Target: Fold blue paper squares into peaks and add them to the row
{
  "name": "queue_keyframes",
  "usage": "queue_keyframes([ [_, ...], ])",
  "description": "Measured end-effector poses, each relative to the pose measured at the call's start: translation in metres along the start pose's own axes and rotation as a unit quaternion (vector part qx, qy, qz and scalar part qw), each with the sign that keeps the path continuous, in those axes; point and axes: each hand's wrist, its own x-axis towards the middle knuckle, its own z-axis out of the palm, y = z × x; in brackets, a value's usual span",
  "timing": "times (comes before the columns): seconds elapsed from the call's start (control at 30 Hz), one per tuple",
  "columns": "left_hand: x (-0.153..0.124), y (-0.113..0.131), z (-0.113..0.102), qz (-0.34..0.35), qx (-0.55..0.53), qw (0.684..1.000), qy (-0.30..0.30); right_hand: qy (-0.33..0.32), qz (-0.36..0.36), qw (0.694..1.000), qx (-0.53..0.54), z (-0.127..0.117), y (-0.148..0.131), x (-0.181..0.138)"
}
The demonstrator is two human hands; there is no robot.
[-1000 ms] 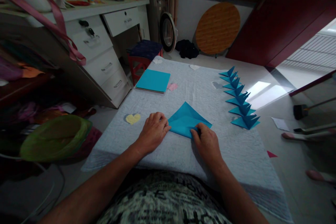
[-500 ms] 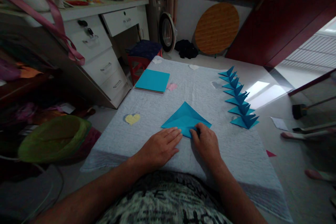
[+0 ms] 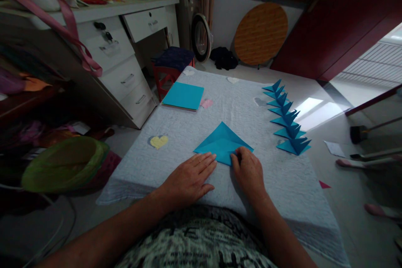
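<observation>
A sheet of blue origami paper (image 3: 223,142), folded to a point at the far side, lies in front of me with creases across it. My left hand (image 3: 191,178) rests flat, its outstretched fingertips on the paper's near left edge and its thumb apart on the cloth. My right hand (image 3: 248,171) is closed at the near right edge, thumb and curled fingers gripping the paper there. Part of the right edge is hidden under those fingers. To the right stands a row of several folded blue paper pieces (image 3: 290,130) with pointed tips. A stack of square blue paper (image 3: 184,96) lies at the far left.
A grey cloth with heart patches covers the table (image 3: 176,163). Left of it stand a waste bin (image 3: 65,163) with a green liner and a white desk (image 3: 121,75). A stool (image 3: 172,58) is beyond the far left corner, and a round wooden board (image 3: 261,33) leans on the wall.
My right thumb has shifted slightly along the paper's near edge. My left hand stays almost in place, and the paper keeps its shape.
</observation>
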Motion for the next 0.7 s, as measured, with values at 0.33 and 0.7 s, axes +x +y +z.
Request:
queue_keyframes([
  [0.33, 0.0003, -0.0001, -0.0012, -0.012, 0.002, 1.000, -0.015, -0.011, 0.026, 0.999, 0.022, -0.0029, 0.0029, 0.0055],
  [0.7, 0.0004, -0.0001, 0.0004, -0.021, 0.004, 1.000, -0.021, -0.013, 0.026, 0.999, 0.013, -0.0027, 0.0049, 0.0071],
])
